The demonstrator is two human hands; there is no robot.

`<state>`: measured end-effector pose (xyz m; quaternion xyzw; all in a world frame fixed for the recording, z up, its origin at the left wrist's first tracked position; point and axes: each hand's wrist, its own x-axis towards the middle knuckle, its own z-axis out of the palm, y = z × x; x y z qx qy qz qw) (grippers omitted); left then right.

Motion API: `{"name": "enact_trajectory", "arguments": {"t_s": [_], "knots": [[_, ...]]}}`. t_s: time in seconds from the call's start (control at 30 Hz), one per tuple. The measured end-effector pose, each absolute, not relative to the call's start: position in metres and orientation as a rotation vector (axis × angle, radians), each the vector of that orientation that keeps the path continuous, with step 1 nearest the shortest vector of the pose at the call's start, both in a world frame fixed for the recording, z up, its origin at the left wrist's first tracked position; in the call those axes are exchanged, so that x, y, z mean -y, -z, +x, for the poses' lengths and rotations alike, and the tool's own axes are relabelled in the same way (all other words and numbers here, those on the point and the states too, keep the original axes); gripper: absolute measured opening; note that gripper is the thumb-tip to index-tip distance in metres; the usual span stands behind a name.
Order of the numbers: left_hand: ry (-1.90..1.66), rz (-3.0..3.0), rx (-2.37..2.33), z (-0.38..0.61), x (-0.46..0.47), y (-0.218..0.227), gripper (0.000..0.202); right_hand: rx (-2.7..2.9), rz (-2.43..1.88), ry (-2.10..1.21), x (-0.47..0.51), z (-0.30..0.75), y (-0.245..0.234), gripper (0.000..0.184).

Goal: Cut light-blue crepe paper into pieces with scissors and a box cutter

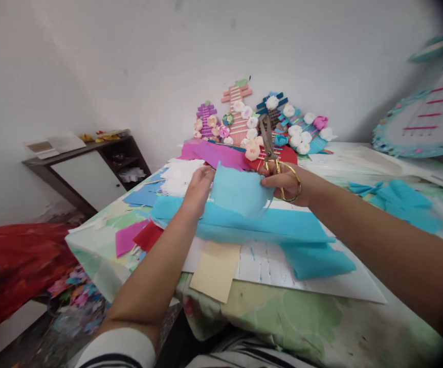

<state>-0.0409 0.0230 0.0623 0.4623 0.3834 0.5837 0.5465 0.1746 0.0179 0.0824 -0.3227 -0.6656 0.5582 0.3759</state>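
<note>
My left hand (pixel 198 189) pinches the left edge of a small piece of light blue paper (pixel 240 191) and holds it up over the table. My right hand (pixel 285 180) grips gold-handled scissors (pixel 269 145) with the blades pointing up and away, its fingers also touching the right edge of the same paper. Below the hands lies a long blue tissue sheet (pixel 252 227) across a white cut sheet (pixel 267 263). A cream paper rectangle (pixel 216 271) rests near the table's front edge.
Paper-flower crafts (pixel 244 120) lean against the wall at the back of the table (pixel 302 317). Pink, red and white paper scraps (pixel 140 236) lie at left, more blue tissue (pixel 401 202) at right. A dark side cabinet (pixel 87 171) stands left; a round decorated board (pixel 424 117) far right.
</note>
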Motion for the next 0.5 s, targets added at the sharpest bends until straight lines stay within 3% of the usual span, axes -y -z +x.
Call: {"name": "enact_trajectory", "arguments": {"t_s": [0.13, 0.27, 0.37, 0.5], "knots": [[-1.562, 1.346, -0.868, -0.027, -0.005, -0.092, 0.034, 1.92, -1.007, -1.255, -0.005, 0.185, -0.112, 0.024], [-0.992, 1.66, -0.832, 0.006, 0.011, -0.1, 0.035, 1.999, -1.165, -1.191, 0.005, 0.196, -0.128, 0.022], [-0.799, 1.614, -0.777, 0.033, 0.015, -0.091, 0.022, 2.001, -1.231, -1.149, 0.012, 0.204, -0.132, 0.02], [-0.67, 1.475, -0.634, 0.055, 0.016, -0.083, 0.021, 2.02, -1.532, -0.885, 0.026, 0.214, -0.138, 0.02]]}}
